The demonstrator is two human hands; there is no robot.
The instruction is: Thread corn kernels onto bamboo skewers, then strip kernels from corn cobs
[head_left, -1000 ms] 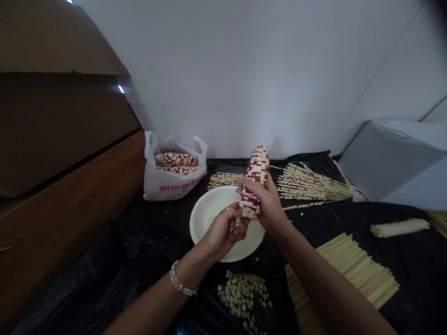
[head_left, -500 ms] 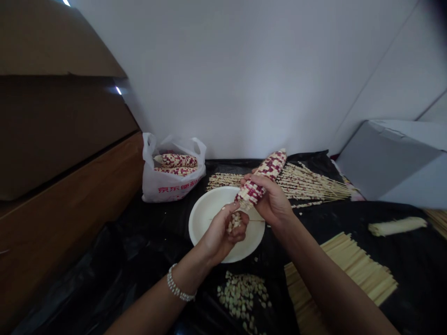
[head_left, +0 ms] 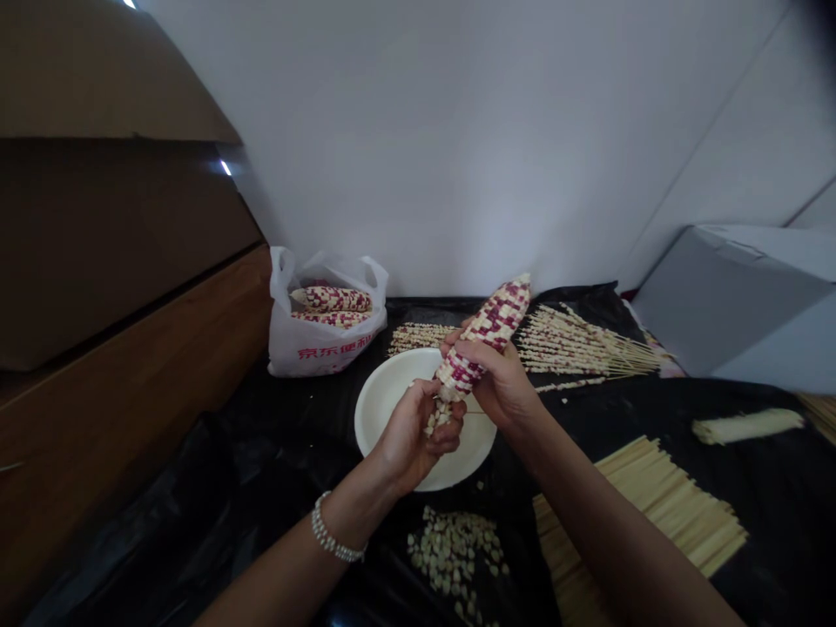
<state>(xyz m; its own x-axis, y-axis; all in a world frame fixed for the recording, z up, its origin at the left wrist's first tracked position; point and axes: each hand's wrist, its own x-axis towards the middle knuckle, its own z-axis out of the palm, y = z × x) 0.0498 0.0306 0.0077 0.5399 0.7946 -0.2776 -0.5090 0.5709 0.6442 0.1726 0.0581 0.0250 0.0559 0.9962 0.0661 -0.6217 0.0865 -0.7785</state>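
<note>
My right hand (head_left: 500,376) is wrapped round a red-and-cream ear of corn (head_left: 495,320), tilted with its tip up and to the right. Under its lower end, my left hand (head_left: 418,431) is curled around a small heap of loose corn kernels (head_left: 439,416), its thumb touching the butt of the ear. Both hands are over a white bowl (head_left: 379,392), which they partly cover. A thin stick (head_left: 480,412) shows in the bowl beside my left fingers. Loose pale kernels (head_left: 454,550) lie in a patch on the black plastic sheet in front of the bowl.
A white plastic bag (head_left: 320,344) at the back left holds more ears of corn (head_left: 336,299). Sticks strung with kernels (head_left: 568,344) lie behind the bowl. Bare sticks (head_left: 672,505) are stacked at right, near a pale bundle (head_left: 748,426). A pale box (head_left: 738,305) stands at far right.
The ear has turned in my right hand, showing a different pattern of kernels, and its lower end has dropped slightly. My left hand stays below it, with kernels still in the palm.
</note>
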